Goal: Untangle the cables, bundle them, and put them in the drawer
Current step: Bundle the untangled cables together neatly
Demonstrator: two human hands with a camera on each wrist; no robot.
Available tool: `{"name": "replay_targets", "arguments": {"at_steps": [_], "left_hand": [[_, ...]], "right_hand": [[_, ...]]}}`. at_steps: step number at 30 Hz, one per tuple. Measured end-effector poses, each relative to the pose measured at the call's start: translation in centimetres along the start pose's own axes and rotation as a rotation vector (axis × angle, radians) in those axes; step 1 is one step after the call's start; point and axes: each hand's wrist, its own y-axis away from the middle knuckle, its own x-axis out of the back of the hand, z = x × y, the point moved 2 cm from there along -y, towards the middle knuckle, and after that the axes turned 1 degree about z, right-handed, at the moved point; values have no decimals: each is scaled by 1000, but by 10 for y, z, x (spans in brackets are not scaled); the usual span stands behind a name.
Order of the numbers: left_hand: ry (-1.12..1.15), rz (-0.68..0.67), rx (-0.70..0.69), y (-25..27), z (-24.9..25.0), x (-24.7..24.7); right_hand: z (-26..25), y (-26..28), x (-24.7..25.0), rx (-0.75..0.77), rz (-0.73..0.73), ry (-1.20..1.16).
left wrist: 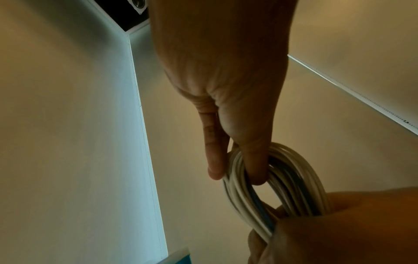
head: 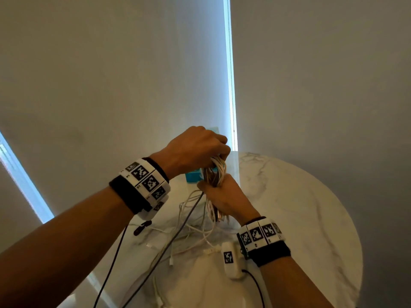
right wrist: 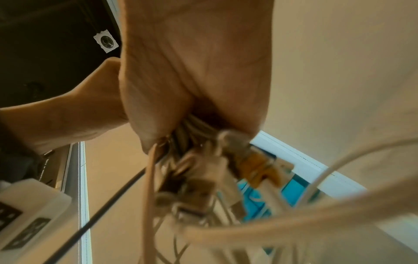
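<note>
My left hand [head: 219, 152] pinches the top loop of a coiled bundle of white cables [head: 216, 168] held above the table. In the left wrist view, the left hand [left wrist: 235, 176] has thumb and finger hooked through the cable loop [left wrist: 291, 171]. Just below, my right hand [head: 222, 194] grips the bundle's middle in a fist. The right wrist view shows the right hand [right wrist: 192, 92] closed round the strands, with several plug ends [right wrist: 199, 178] dangling under it. More loose white cables [head: 191, 230] lie tangled on the table beneath. No drawer is in view.
A round marble table [head: 300, 207] carries the loose cables. A teal box [head: 193, 176] stands behind my hands near the table's back edge. A dark cable [head: 175, 236] and a black clip [head: 142, 227] lie at the left. Walls and blinds fill the background.
</note>
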Motion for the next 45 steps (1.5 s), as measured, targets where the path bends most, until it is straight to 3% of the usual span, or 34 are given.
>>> {"name": "replay_targets", "arguments": {"at_steps": [4, 7, 9, 11, 14, 16, 18, 20, 23, 28, 31, 33, 38, 39, 42, 45], "left_hand": [[3, 18, -81, 2, 5, 15], [-30, 90, -163, 12, 1, 18], [31, 183, -139, 22, -6, 14], [253, 351, -21, 35, -14, 7], [832, 524, 264, 55, -22, -14], [1211, 472, 440, 67, -19, -27], [1412, 368, 498, 73, -11, -37], [1464, 343, 495, 74, -9, -41], [1410, 407, 500, 77, -24, -35], [1288, 373, 536, 95, -56, -35], [1259, 272, 543, 113, -71, -33], [1233, 275, 568, 128, -83, -33], [1298, 206, 551, 162, -90, -51], [1344, 239, 607, 166, -92, -58], [1666, 545, 929, 166, -97, -77], [1724, 717, 1024, 173, -103, -89]], "right_hand": [[-3, -2, 0, 55, -78, -32], [-12, -2, 2, 75, -124, 7], [-23, 0, 5, 98, -125, 66], [-36, -1, 11, 142, -92, 131], [-68, -6, 27, 225, -103, 155], [-96, -10, 36, 286, -151, 151], [-126, -13, 43, 275, -143, 161], [-152, -18, 47, 282, -155, 149], [-170, -29, 56, 307, -223, -128], [-169, -43, 65, 200, -157, -511], [-161, -49, 67, 125, -37, -692], [-155, -58, 69, 63, 25, -822], [-150, -71, 68, -20, 102, -1095], [-151, -69, 65, -37, 90, -1140], [-149, -64, 52, -38, 8, -1189], [-148, -65, 50, -10, -24, -1155]]}}
